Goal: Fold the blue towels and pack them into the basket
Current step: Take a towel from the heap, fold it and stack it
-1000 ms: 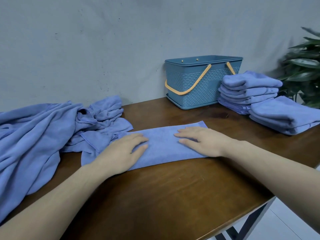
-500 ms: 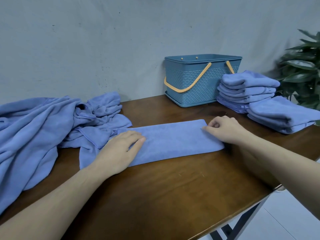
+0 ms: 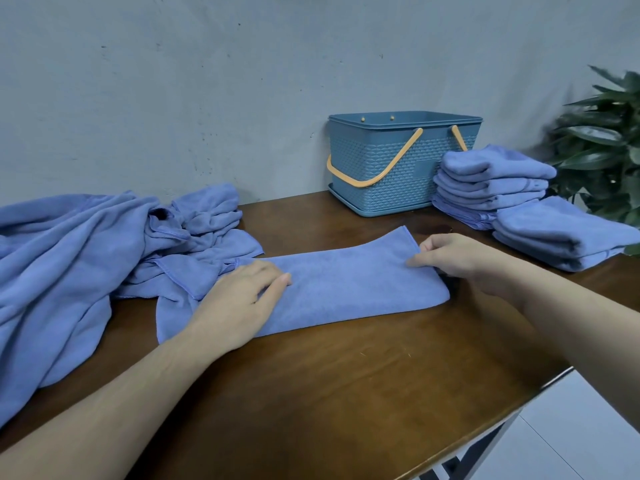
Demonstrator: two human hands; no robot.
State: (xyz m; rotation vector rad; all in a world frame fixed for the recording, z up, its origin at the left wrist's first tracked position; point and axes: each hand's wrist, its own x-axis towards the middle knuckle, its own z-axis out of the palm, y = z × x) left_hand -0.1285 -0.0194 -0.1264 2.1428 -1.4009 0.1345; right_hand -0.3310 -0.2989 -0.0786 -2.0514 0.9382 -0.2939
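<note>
Folded blue towel (image 3: 349,285) flat mid-table, unfolded heap (image 3: 86,258) left, folded stacks (image 3: 495,178) beside blue basket (image 3: 384,168)

A plain grey wall (image 3: 173,98) fills the background, its surface matte and marked with small dark specks and faint scuffs. In front of it stands a dark brown wooden table (image 3: 329,393) with a smooth, slightly glossy top whose grain shows in the soft, even light. Its far edge sits against the wall. At the lower right, below the table's near corner, a dark metal leg (image 3: 485,441) shows above a pale tiled floor (image 3: 571,445). A green leafy plant (image 3: 602,147) stands at the right edge, beside the wall, its leaves slightly blurred.
</note>
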